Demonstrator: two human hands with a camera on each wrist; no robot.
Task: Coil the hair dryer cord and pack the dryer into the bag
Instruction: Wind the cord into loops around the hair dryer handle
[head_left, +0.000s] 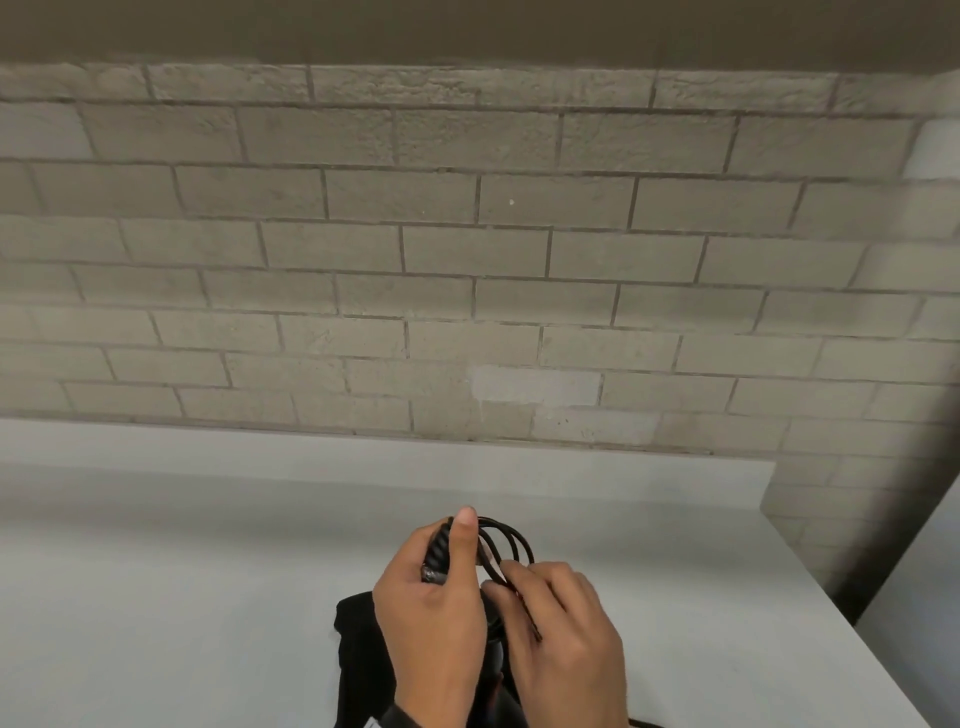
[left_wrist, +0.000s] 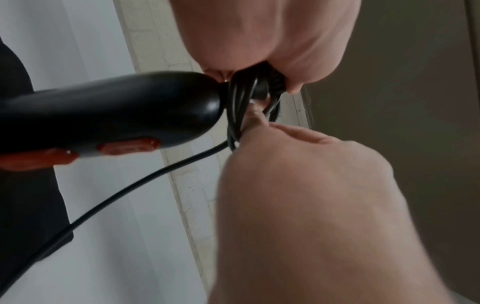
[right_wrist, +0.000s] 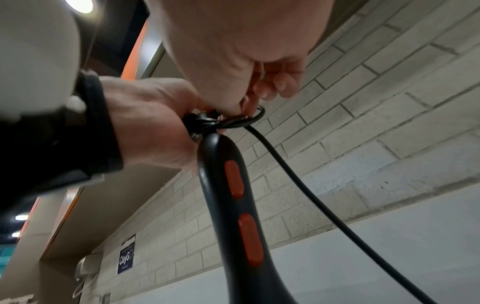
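Note:
In the head view both hands meet above the pale table. My left hand grips several loops of the black cord together with its ribbed end, thumb pointing up. My right hand pinches the cord loops just to the right. The black hair dryer handle, which has red buttons, hangs below the hands; its head is hidden. It shows again in the right wrist view, where the handle hangs under both hands. A loose stretch of cord trails down from the loops. The black bag lies on the table under my left wrist.
The grey-white table runs left and forward to a pale brick wall. Its right edge slants toward me beside a dark gap. A small blue sign hangs on the wall far to the left.

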